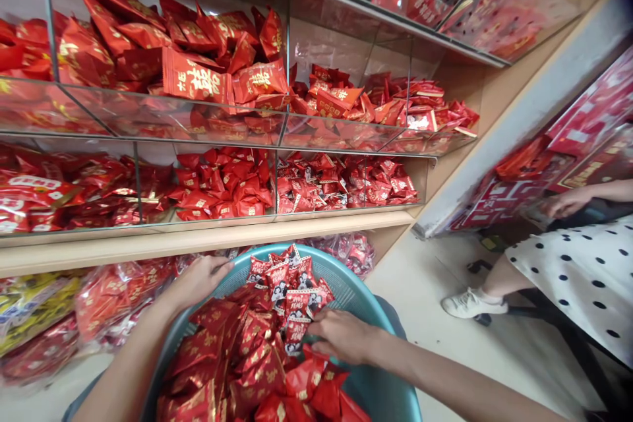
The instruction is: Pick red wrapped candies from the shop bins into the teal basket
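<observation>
A teal plastic basket stands low in front of me, full of red wrapped sweets. My left hand is closed on its far left rim. Inside the basket, my right hand has its fingers curled at a small red candy packet with black-and-white figures; the fingertips are partly hidden. More packets of this kind lie at the far side of the basket. Larger red packets with gold print fill the left and near part. Plain, shiny red packets lie below my right hand.
Shelves with clear dividers hold sorted red candy packets above the basket. Bagged sweets lie under the wooden shelf edge. At right, a person in a polka-dot garment sits on a chair, beside red packages.
</observation>
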`<action>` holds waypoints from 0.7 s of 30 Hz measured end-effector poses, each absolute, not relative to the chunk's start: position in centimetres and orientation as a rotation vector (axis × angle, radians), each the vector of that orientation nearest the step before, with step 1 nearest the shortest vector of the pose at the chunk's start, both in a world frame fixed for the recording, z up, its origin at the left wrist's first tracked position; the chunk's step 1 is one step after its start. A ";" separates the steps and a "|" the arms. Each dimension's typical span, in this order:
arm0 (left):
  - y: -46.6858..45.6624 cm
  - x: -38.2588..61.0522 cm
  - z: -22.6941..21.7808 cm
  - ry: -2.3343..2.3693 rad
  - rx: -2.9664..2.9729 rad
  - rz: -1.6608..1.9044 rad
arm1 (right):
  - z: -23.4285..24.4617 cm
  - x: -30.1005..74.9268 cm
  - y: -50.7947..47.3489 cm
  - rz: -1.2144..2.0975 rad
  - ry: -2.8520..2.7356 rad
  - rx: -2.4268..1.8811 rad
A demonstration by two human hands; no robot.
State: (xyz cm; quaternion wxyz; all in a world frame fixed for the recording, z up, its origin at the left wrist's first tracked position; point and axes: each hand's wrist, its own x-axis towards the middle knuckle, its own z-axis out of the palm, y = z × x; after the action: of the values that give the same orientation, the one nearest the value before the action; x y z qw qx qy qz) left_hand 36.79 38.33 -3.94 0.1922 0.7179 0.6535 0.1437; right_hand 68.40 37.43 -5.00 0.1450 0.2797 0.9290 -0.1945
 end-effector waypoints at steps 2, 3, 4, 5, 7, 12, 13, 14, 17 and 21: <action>38.4 36.7 -4.1 1.833 2.023 0.403 | -4.9 68.3 37.6 -0.546 2.698 0.828; 38.5 36.7 -4.2 1.834 2.022 0.402 | -4.9 68.3 37.6 -0.542 2.707 0.828; 38.5 36.7 -4.2 1.834 2.019 0.400 | -5.0 68.4 37.7 -0.540 2.714 0.821; 38.5 36.7 -4.3 1.833 2.016 0.397 | -5.1 68.5 37.7 -0.542 2.721 0.807; 38.5 36.6 -4.3 1.833 2.009 0.398 | -5.3 68.8 37.8 -0.552 2.733 0.782; 38.3 36.8 -3.9 1.813 2.001 0.439 | -5.6 69.3 37.8 -0.545 2.718 0.772; 38.3 36.8 -3.9 1.809 2.002 0.443 | -5.6 69.3 37.7 -0.544 2.715 0.773; 38.3 36.8 -3.8 1.811 2.001 0.441 | -5.5 69.3 37.7 -0.547 2.714 0.773; 38.3 36.8 -3.9 1.838 1.997 0.402 | -5.1 69.2 37.5 -0.549 2.692 0.779; 38.4 36.7 -4.1 1.843 1.998 0.374 | -4.5 69.2 37.4 -0.514 2.648 0.782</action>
State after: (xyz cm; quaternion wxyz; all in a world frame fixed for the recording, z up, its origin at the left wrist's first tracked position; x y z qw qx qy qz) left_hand 36.66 38.36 -4.11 0.1976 0.7137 0.6586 0.1336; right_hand 69.17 37.40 -4.51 0.1660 0.2745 0.9298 -0.1806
